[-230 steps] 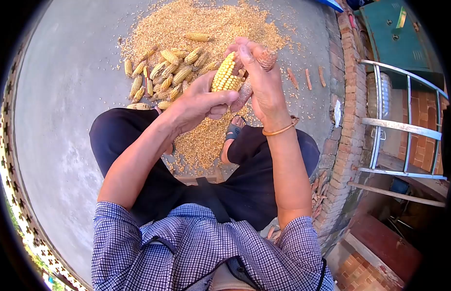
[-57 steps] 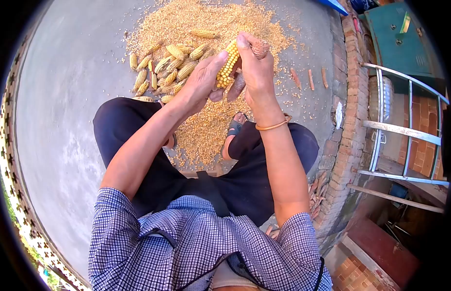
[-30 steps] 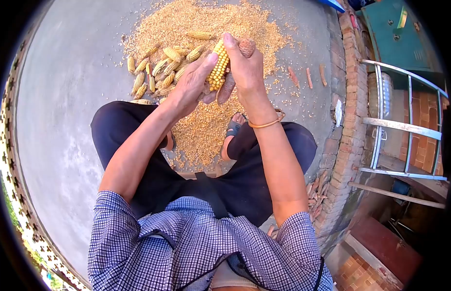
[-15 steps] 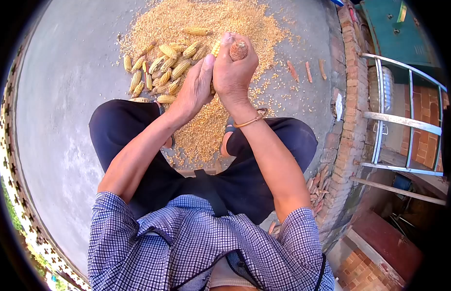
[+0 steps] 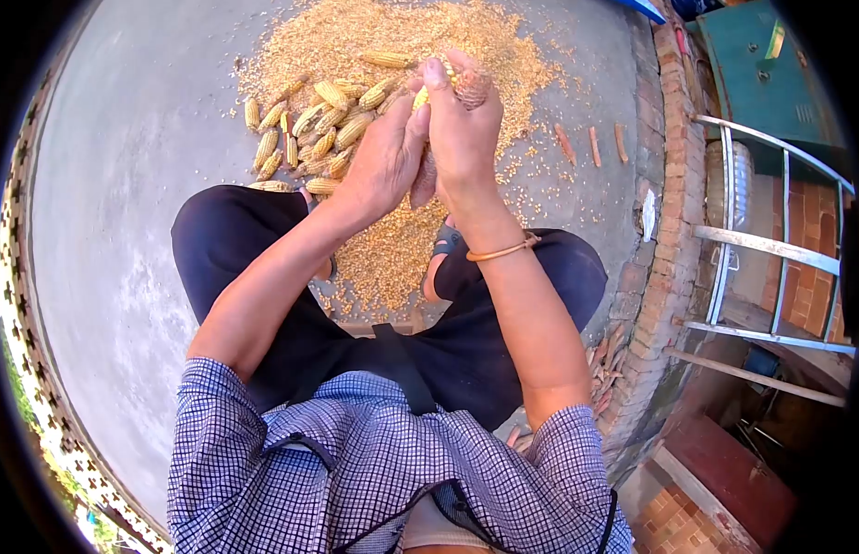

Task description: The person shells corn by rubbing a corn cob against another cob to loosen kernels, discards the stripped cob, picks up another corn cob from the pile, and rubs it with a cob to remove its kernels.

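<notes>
Both my hands are raised in front of me and pressed together over the corn. My right hand (image 5: 468, 148) is closed round a reddish bare corn cob (image 5: 473, 90), whose rough end shows past the fingers. My left hand (image 5: 385, 164) is wrapped round an ear of corn, with some yellow kernels (image 5: 421, 96) visible between the hands. A brownish cob end (image 5: 424, 182) sticks out below, between the palms; which hand holds it is hard to make out. Unshelled ears of corn (image 5: 354, 129) lie heaped just left of my hands.
Loose kernels (image 5: 309, 46) spread over the grey concrete floor (image 5: 125, 185). Several bare cobs (image 5: 595, 148) lie to the right, with more piled by the low brick edging (image 5: 665, 249). A metal railing (image 5: 771, 236) stands beyond it. My bent knees flank the kernels.
My right hand has turned and shifted slightly right and down, so the palm side now shows more. The cob end below the hands has come into view.
</notes>
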`<state>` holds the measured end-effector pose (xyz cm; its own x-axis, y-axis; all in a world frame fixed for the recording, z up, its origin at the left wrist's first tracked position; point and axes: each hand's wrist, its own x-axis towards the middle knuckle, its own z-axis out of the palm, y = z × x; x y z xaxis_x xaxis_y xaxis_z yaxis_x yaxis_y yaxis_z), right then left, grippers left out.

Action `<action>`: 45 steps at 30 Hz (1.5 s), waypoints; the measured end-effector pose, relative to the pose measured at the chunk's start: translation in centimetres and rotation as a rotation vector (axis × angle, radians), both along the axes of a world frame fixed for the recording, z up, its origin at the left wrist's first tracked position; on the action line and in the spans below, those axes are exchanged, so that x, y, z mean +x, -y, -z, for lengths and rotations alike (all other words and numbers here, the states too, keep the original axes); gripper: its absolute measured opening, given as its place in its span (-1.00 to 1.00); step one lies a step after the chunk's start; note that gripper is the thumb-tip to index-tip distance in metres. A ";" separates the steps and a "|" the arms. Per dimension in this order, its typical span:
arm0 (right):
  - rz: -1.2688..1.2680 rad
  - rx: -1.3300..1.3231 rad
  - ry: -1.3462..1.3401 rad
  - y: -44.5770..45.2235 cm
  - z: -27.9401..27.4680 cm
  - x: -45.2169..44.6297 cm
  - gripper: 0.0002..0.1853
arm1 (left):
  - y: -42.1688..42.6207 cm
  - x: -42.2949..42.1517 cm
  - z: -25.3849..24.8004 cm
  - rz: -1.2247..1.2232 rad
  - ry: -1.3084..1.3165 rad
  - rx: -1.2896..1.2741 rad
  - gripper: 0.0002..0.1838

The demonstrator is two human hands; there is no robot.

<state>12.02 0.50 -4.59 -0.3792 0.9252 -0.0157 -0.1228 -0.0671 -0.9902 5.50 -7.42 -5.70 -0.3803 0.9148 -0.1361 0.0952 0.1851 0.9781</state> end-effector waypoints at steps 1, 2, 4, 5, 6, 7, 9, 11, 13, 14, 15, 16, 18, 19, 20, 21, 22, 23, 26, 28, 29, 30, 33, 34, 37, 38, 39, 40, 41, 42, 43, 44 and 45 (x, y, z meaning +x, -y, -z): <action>0.095 0.015 0.044 0.2 0.1 0.1 -0.57 | -0.1 0.7 0.1 -0.039 -0.115 0.023 -0.48; 0.118 0.091 0.105 0.3 0.2 -0.1 -0.61 | -0.1 0.7 0.2 -0.040 -0.108 0.046 -0.49; 0.158 0.248 0.238 0.6 0.2 0.0 -0.68 | 0.1 0.8 0.4 -0.048 -0.081 0.097 -0.50; 0.180 0.324 0.242 0.4 0.1 0.0 -0.70 | 0.2 0.6 0.2 -0.035 0.052 0.055 -0.50; 0.197 0.396 0.246 0.5 0.2 0.0 -0.73 | 0.6 0.4 -0.2 -0.028 0.186 0.009 -0.50; 0.212 0.471 0.252 0.5 0.2 0.0 -0.75 | 0.9 0.3 -0.7 -0.023 0.322 -0.035 -0.49; 0.179 0.508 0.248 0.3 -0.1 0.2 -0.78 | 1.0 0.3 -1.2 -0.005 0.439 -0.053 -0.48; 0.043 0.432 0.216 -0.1 -0.6 0.2 -0.77 | 1.2 0.0 -1.4 -0.026 0.398 0.004 -0.45; -0.039 0.235 0.174 -0.8 -1.0 0.4 -0.74 | 0.7 -0.6 -1.5 -0.003 0.458 0.067 -0.44; -0.073 0.142 0.151 -1.5 -1.3 0.5 -0.72 | 0.3 -0.9 -1.7 0.017 0.482 0.103 -0.44; -0.123 -0.020 0.078 -1.7 -1.6 0.9 -0.67 | 0.1 -1.2 -2.0 0.006 0.454 0.084 -0.44; -0.147 -0.049 0.015 -1.9 -1.8 0.9 -0.67 | 0.1 -1.3 -2.3 -0.006 0.428 0.063 -0.44; -0.193 -0.122 -0.101 -1.6 -1.8 1.3 -0.67 | 0.5 -1.2 -2.2 -0.031 0.389 0.008 -0.45; -0.164 -0.152 -0.091 -1.3 -2.0 1.3 -0.68 | 0.6 -1.3 -1.9 -0.052 0.327 -0.017 -0.49; -0.179 -0.158 -0.099 -0.9 -2.3 1.3 -0.70 | 0.7 -1.3 -1.6 -0.037 0.185 -0.021 -0.48; -0.195 -0.163 -0.106 -0.7 -2.5 1.4 -0.71 | 0.8 -1.3 -1.3 -0.022 0.043 -0.025 -0.43; -0.210 -0.166 -0.114 -0.6 -2.6 1.4 -0.72 | 0.7 -1.0 -1.0 -0.006 -0.049 -0.007 -0.41; -0.149 -0.146 -0.083 -0.5 -2.0 1.2 -0.73 | 0.5 -0.7 -0.6 0.006 -0.143 0.011 -0.39; 0.031 -0.050 0.025 -0.4 -0.4 0.8 -0.72 | 0.3 0.0 -0.2 0.050 -0.306 0.004 -0.39; 0.125 0.074 0.119 -0.4 -0.7 0.7 -0.66 | 1.0 0.0 -1.2 0.078 0.000 -0.052 -0.40; 0.133 0.128 0.116 -0.9 -0.4 0.4 -0.65 | 0.8 -0.1 -1.9 0.093 0.149 -0.065 -0.40; 0.142 0.175 0.120 -1.1 -0.1 0.4 -0.64 | 0.9 0.1 -2.2 0.111 0.305 -0.087 -0.39; 0.044 0.007 0.047 -1.2 -0.3 0.4 -0.63 | 0.5 -1.0 -1.2 0.087 0.598 -0.006 -0.45; -0.008 -0.094 0.009 -1.5 -0.9 0.5 -0.63 | 0.5 -1.5 -1.2 0.095 0.718 0.030 -0.44; -0.095 -0.220 -0.037 -2.8 -0.5 1.1 -0.69 | 0.7 -1.6 -1.6 0.008 0.746 -0.018 -0.44; -0.101 -0.240 -0.059 -2.9 -0.5 1.1 -0.69 | 0.8 -1.4 -1.6 -0.047 0.725 -0.030 -0.45; -0.117 -0.250 -0.076 -2.8 -1.1 1.2 -0.68 | 0.8 -1.6 -1.3 -0.030 0.692 -0.032 -0.45; -0.109 -0.238 -0.088 -2.6 -1.3 1.2 -0.68 | 0.8 -1.7 -1.1 -0.016 0.594 -0.025 -0.46; -0.102 -0.227 -0.100 -2.4 -1.3 1.1 -0.68 | 0.9 -1.7 -1.1 -0.003 0.496 -0.018 -0.47; -0.097 -0.217 -0.112 -2.2 -1.5 0.9 -0.67 | 0.9 -1.7 -1.1 0.007 0.396 -0.012 -0.48; -0.126 -0.206 -0.095 -2.0 -1.6 0.8 -0.68 | 0.8 -1.8 -0.5 -0.020 0.125 0.000 -0.48; -0.154 -0.196 -0.077 -1.7 -1.7 0.8 -0.68 | 0.7 -1.7 0.7 -0.045 -0.147 0.009 -0.49; -0.180 -0.186 -0.060 -1.5 -1.7 0.9 -0.69 | 0.5 -1.4 0.7 -0.067 -0.418 0.020 -0.49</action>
<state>12.89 2.00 -2.87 -0.5431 0.8258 -0.1520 -0.1502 -0.2736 -0.9501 4.07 -7.96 -6.40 -0.4579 0.8870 0.0598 0.4727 0.1859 0.8614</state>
